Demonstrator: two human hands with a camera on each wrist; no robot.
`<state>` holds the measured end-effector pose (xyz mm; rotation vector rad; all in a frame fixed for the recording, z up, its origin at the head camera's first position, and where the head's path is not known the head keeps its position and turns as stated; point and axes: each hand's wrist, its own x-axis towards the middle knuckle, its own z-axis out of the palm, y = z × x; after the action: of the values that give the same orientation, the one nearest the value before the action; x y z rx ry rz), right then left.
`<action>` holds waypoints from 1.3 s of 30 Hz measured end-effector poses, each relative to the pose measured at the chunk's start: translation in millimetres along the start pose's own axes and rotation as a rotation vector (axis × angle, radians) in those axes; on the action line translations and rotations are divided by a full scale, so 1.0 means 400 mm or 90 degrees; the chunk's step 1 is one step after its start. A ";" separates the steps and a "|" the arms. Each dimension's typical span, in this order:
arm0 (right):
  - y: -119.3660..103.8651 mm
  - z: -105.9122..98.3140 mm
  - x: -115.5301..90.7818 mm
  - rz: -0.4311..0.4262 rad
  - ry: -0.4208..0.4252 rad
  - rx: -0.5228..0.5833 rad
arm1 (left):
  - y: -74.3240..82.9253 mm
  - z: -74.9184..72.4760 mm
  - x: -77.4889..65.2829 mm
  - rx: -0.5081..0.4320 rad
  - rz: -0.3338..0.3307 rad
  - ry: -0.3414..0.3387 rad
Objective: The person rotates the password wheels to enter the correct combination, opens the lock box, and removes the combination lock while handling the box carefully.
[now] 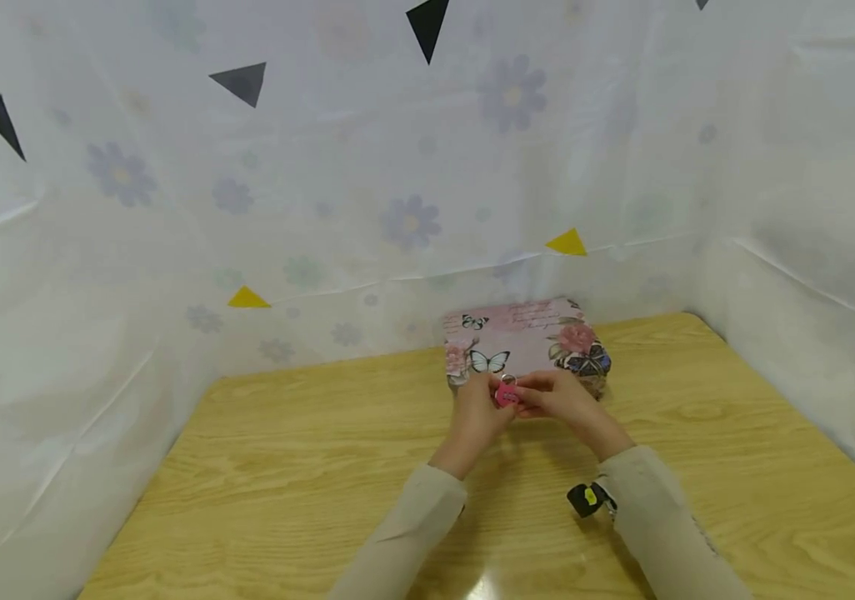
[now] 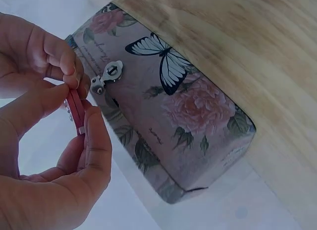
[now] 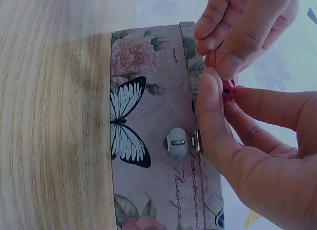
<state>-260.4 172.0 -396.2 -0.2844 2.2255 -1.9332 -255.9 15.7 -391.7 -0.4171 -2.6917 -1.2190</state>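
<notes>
Both hands meet in front of a flowered box (image 1: 525,333) with butterflies printed on it. Between them is a small pink-red combination padlock (image 1: 507,395), its metal shackle upward in the head view. My left hand (image 1: 475,421) pinches the padlock between thumb and fingers. From the other side, my right hand (image 1: 566,404) pinches it too, thumb and forefinger at its edge in the right wrist view. In that view a metal clasp (image 3: 177,142) shows on the box's front, apart from the padlock. Fingers partly cover the padlock in every view.
The box stands near the back of a wooden table (image 1: 307,467). Behind it hangs a white flowered sheet (image 1: 352,183) with black and yellow triangles. A black item with a yellow mark (image 1: 587,498) hangs at the right sleeve (image 1: 660,517).
</notes>
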 end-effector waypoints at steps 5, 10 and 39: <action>-0.015 0.020 0.013 0.004 0.009 -0.015 | -0.012 -0.026 0.001 0.010 0.006 0.003; -0.023 0.042 0.020 -0.021 -0.003 0.006 | -0.018 -0.061 -0.006 -0.007 -0.004 -0.016; -0.018 0.224 0.065 -0.057 0.084 -0.028 | -0.116 -0.173 -0.045 -0.013 -0.038 -0.027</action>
<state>-262.0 78.8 -401.8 -0.2761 2.3794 -2.0045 -251.4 -69.3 -384.0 -0.3723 -2.7476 -1.2676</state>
